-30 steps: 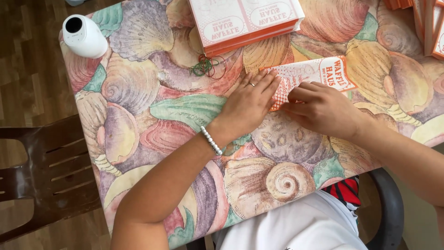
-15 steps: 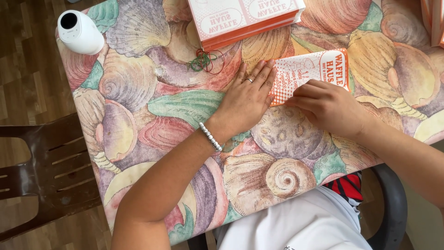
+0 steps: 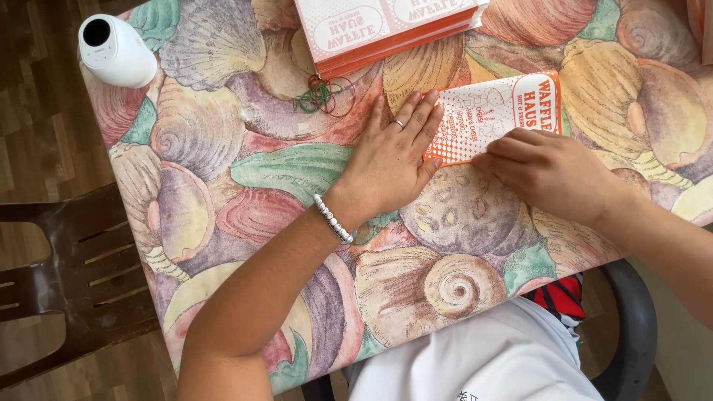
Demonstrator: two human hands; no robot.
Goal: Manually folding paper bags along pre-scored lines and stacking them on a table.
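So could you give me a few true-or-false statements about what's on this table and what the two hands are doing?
1. The left hand lies flat with its fingertips on the orange and white paper bag. True.
2. The right hand is lifted clear of the bag. False: it presses on the bag's lower edge.
3. A beaded bracelet sits on the left wrist. True.
4. The rubber bands lie on top of the bag. False: they lie on the shell-patterned tablecloth, to the left of the bag.
5. A white rounded device stands at the table's corner. True.
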